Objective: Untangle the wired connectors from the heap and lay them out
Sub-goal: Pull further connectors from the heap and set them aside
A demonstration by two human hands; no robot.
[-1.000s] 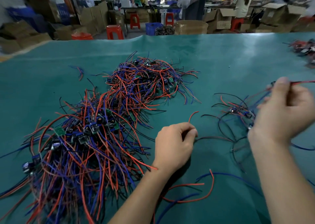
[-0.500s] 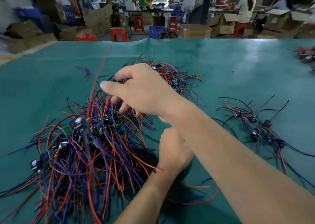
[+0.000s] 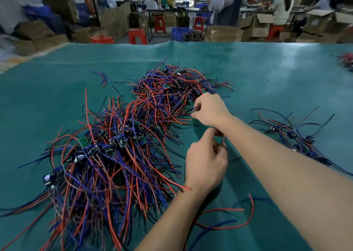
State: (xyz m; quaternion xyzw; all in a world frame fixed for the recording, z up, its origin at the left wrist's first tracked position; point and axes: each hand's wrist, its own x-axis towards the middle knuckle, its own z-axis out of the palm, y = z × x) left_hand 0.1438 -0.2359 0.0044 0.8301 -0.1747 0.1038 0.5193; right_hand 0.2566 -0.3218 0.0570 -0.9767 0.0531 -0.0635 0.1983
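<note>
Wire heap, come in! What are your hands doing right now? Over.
Right hand pinching wires at the heap edge. Left hand curled on a wire near it. Sorted row laid out right. Heap still tangled.

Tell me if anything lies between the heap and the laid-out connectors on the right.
Yes: the right hand at the heap and its forearm cross that stretch of green mat; the laid-out connectors lie beyond.

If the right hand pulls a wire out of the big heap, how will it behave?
Probably floppy: wires in the heap curve and droop loosely. Likely to snag and drag neighbours, since the strands cross densely. Each seems light; the right hand pinches one with fingertips alone.
</note>
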